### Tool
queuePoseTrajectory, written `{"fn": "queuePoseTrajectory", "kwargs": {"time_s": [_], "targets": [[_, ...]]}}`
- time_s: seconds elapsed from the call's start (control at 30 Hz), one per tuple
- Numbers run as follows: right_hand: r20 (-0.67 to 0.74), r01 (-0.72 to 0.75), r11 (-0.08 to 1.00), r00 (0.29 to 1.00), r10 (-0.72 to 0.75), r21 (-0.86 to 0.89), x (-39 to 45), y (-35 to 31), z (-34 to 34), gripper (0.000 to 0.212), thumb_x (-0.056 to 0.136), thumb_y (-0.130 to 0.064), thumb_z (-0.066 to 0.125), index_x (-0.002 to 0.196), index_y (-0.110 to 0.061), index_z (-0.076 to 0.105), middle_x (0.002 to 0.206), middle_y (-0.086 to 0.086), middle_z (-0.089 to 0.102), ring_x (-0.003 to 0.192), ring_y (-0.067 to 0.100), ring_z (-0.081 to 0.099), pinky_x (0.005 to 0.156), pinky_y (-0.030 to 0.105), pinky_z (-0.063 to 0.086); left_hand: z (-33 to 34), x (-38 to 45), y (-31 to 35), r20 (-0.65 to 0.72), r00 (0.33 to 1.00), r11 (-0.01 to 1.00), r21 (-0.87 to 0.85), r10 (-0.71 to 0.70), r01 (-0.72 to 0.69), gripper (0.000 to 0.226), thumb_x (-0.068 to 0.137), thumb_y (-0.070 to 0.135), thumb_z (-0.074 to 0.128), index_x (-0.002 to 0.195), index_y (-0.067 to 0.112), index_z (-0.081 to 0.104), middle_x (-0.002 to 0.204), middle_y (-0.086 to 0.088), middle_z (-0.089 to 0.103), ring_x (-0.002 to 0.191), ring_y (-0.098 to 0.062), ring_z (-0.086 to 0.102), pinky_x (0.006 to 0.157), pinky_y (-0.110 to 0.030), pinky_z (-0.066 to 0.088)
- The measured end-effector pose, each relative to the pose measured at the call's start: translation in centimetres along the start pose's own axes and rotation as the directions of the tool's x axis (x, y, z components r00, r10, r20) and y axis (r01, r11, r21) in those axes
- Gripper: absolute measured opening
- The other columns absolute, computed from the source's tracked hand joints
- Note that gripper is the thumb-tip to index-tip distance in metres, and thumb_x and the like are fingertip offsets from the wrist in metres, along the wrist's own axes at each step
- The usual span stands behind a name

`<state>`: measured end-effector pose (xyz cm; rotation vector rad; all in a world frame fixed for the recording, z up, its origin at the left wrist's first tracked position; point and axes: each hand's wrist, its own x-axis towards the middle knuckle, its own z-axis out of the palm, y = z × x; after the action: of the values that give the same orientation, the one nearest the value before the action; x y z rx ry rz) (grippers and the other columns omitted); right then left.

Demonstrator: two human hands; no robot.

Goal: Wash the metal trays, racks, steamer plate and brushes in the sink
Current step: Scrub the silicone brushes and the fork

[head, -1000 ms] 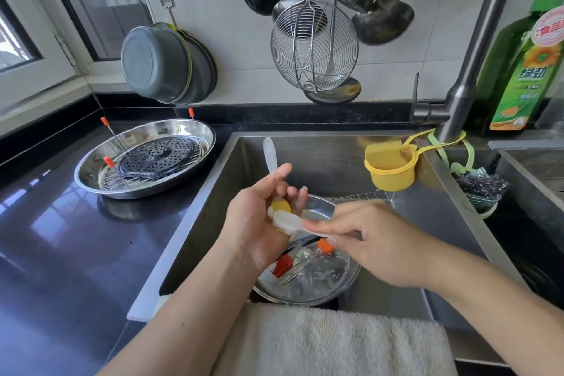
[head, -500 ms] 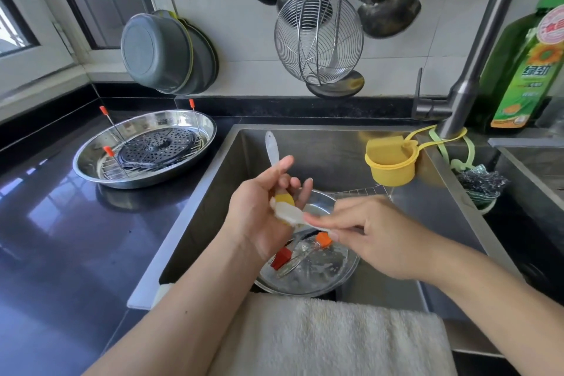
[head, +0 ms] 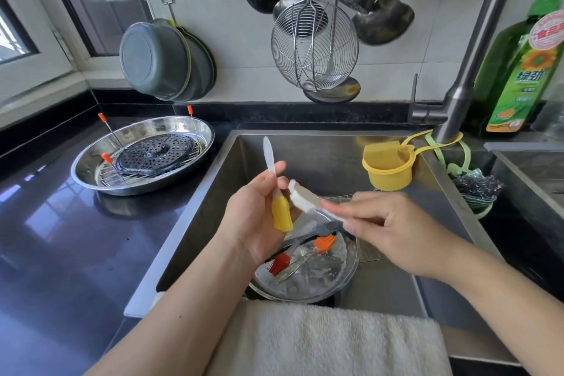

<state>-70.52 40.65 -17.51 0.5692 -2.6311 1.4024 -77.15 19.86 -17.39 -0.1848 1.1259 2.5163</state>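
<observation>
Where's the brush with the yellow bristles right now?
The yellow brush is held upright in the left hand above the sink, at the centre of the head view, beside the white scrubber gripped by the right hand.

Green detergent bottle (head: pixel 515 70), hanging wire skimmer (head: pixel 314 46), white towel (head: pixel 329 342).

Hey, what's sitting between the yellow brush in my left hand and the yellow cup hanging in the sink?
In the head view, the white sponge pinched in your right hand lies between the yellow brush and the yellow cup.

Three brushes (head: pixel 282 212) — two trays (head: pixel 305 276) — two hands (head: pixel 256 217).
</observation>
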Motion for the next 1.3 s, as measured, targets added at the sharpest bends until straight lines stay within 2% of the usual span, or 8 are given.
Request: {"fn": "queuePoseTrajectory", "kwargs": {"time_s": [0.13,0.33,0.5,0.67,0.83,0.97,1.13,1.3], "targets": [[-0.114,0.020,0.998,0.993,-0.026,-0.054,0.1,0.3,0.7,0.055,0.096,0.000,0.063,0.128,-0.045,0.062,0.072,-0.016,0.049,0.067,0.005,0.047,0.065,0.014,0.036,0.3,-0.4,-0.3,0.037,0.999,0.999,0.037,-0.035,0.033,0.029,0.111,0.018,0.040,0.125,0.008,0.064,0.077,-0.003,0.060,0.079,-0.018,0.067,0.099,-0.047,0.057],[0.090,0.097,0.991,0.992,-0.088,-0.096,0.0,-0.9,2.5,0.052,0.098,-0.006,0.064,0.129,-0.047,0.064,0.075,-0.012,0.053,0.071,0.008,0.052,0.067,0.016,0.042,0.9,-0.9,0.1,0.042,0.999,0.984,-0.177,-0.026,0.033,0.016,0.108,0.008,0.046,0.107,0.003,0.062,0.070,-0.005,0.051,0.079,-0.024,0.071,0.087,-0.048,0.063],[-0.020,0.086,0.992,0.996,-0.089,-0.092,0.3,-0.9,1.9,0.051,0.096,-0.001,0.064,0.128,-0.041,0.066,0.077,-0.016,0.055,0.073,0.008,0.055,0.067,0.012,0.039,1.1,-1.0,0.1,0.069,0.997,0.991,-0.128,-0.030,0.038,0.015,0.108,0.010,0.047,0.101,0.006,0.059,0.071,-0.004,0.049,0.081,-0.022,0.070,0.088,-0.048,0.062],[0.175,0.070,0.995,0.983,-0.057,-0.067,-0.2,-0.9,2.4,0.050,0.099,-0.009,0.063,0.129,-0.050,0.064,0.077,-0.013,0.053,0.073,0.009,0.051,0.070,0.015,0.041,0.7,-1.2,0.3,0.005,0.998,0.984,-0.171,-0.056,0.056,0.014,0.107,0.008,0.047,0.104,0.005,0.061,0.068,-0.002,0.048,0.078,-0.021,0.067,0.090,-0.048,0.062],[0.035,-0.001,0.998,0.999,-0.002,0.065,-0.4,-0.8,0.3,0.050,0.096,-0.002,0.064,0.122,-0.045,0.068,0.071,-0.015,0.053,0.067,0.001,0.051,0.065,0.012,0.038,0.2,-0.4,0.6,-0.054,0.997,0.998,-0.039,-0.057,0.055,0.020,0.106,0.016,0.050,0.117,0.005,0.063,0.066,0.003,0.036,0.058,-0.011,0.038,0.063,-0.024,0.042],[-0.074,0.033,0.999,0.997,-0.031,0.032,-0.3,-0.2,0.2,0.058,0.097,-0.001,0.063,0.124,-0.052,0.063,0.072,-0.015,0.051,0.069,0.003,0.049,0.067,0.013,0.039,0.5,-0.4,0.0,-0.017,0.995,0.994,0.042,-0.102,0.103,0.016,0.103,0.009,0.056,0.113,0.003,0.067,0.069,0.003,0.032,0.053,-0.008,0.030,0.046,-0.020,0.035],[0.023,0.173,0.971,0.985,-0.171,-0.168,-0.4,-0.3,2.3,0.055,0.096,-0.005,0.066,0.131,-0.047,0.063,0.077,-0.012,0.052,0.072,0.008,0.053,0.068,0.012,0.039,1.5,-1.5,0.2,0.119,0.988,0.987,-0.108,-0.102,0.115,0.033,0.101,0.011,0.053,0.128,-0.003,0.066,0.089,-0.011,0.067,0.081,-0.024,0.070,0.078,-0.040,0.064],[-0.036,0.167,0.943,0.982,-0.185,-0.287,0.4,-0.7,2.8,0.050,0.095,-0.004,0.066,0.133,-0.037,0.064,0.077,-0.020,0.049,0.075,0.004,0.052,0.068,0.010,0.038,1.9,-2.0,0.1,0.127,0.987,0.988,-0.105,-0.102,0.115,0.036,0.109,0.012,0.038,0.134,-0.003,0.060,0.119,-0.015,0.074,0.111,-0.033,0.073,0.101,-0.048,0.056]]}}
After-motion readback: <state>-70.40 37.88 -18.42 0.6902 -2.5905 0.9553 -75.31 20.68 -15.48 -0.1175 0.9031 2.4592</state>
